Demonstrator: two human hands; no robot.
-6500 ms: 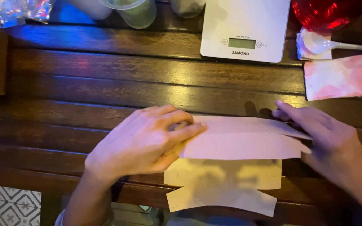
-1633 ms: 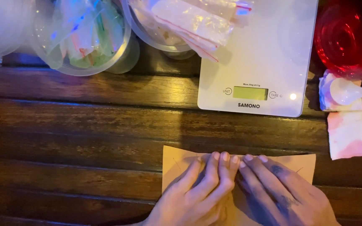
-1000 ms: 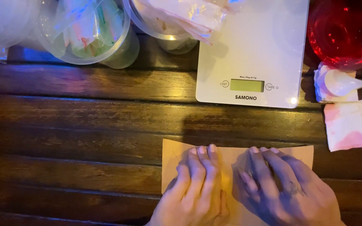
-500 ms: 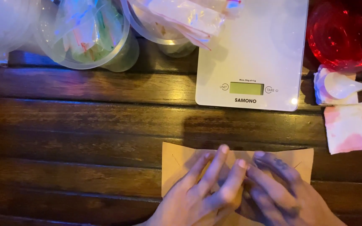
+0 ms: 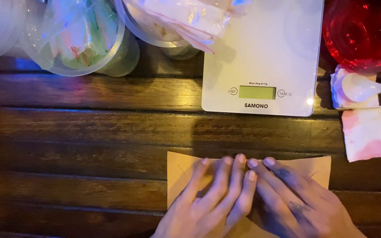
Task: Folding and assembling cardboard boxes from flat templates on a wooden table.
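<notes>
A food-prep counter: white kitchen scale [image 5: 261,57], plastic tubs [image 5: 84,39], spoon [image 5: 362,86] on dark wooden table [image 5: 89,145]

Dark wooden worktop [image 5: 89,132] made of long planks running side to side, with visible grooves between them and a worn, glossy finish that catches the light. Lighting is dim and pretty colourful: a blue-purple glow on the far left edge, warmer reddish tones toward the right. Along the back there's a white kitchen scale [image 5: 265,53] with a small greenish display, a couple of clear plastic tubs [image 5: 80,39] stuffed with wrapped packets, and a red translucent container [image 5: 362,35] in the corner. Just below that sits a white plastic spoon [image 5: 362,87] on a folded napkin, next to a pink-and-white cloth [image 5: 373,132]. No walls, floor or windows in view.
</notes>
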